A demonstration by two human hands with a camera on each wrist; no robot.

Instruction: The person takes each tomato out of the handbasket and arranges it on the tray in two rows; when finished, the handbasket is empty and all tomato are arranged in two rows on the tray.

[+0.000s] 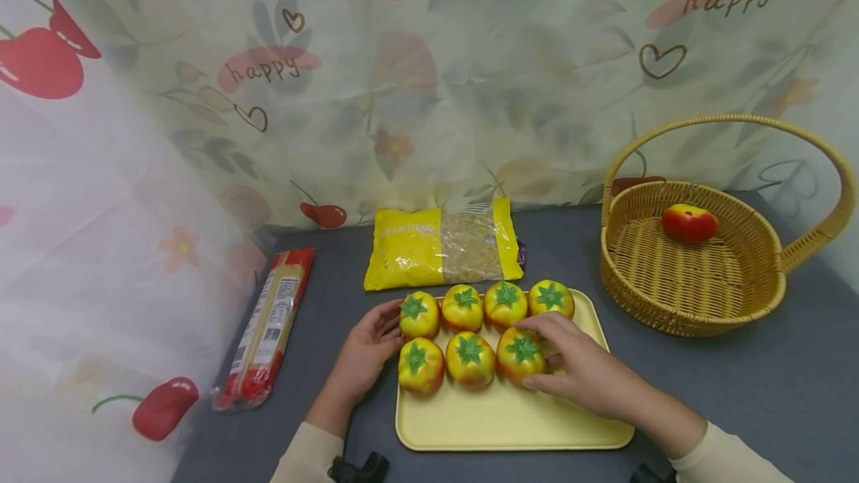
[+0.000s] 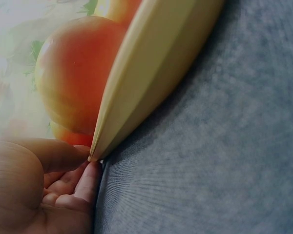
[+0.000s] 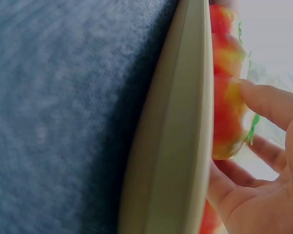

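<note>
On a pale yellow tray [image 1: 510,427] stand several yellow-orange toy persimmons [image 1: 470,360] with green leafy tops, set in two rows. My right hand [image 1: 584,367] grips the front row's rightmost persimmon [image 1: 520,356], thumb at its near side and fingers behind. The right wrist view shows that thumb against the persimmon's red-yellow side [image 3: 229,114]. At the tray's left edge, my left hand [image 1: 369,349] lies beside the leftmost persimmons. In the left wrist view, its thumb and fingertips pinch the tray rim [image 2: 98,148].
A wicker basket [image 1: 684,319] with a tall handle stands at the right, one red-yellow fruit [image 1: 690,223] inside. Behind the tray lies a yellow pasta bag [image 1: 443,244]. A red-ended noodle packet [image 1: 268,326] lies left on the grey cloth. A printed curtain [image 1: 429,95] hangs behind.
</note>
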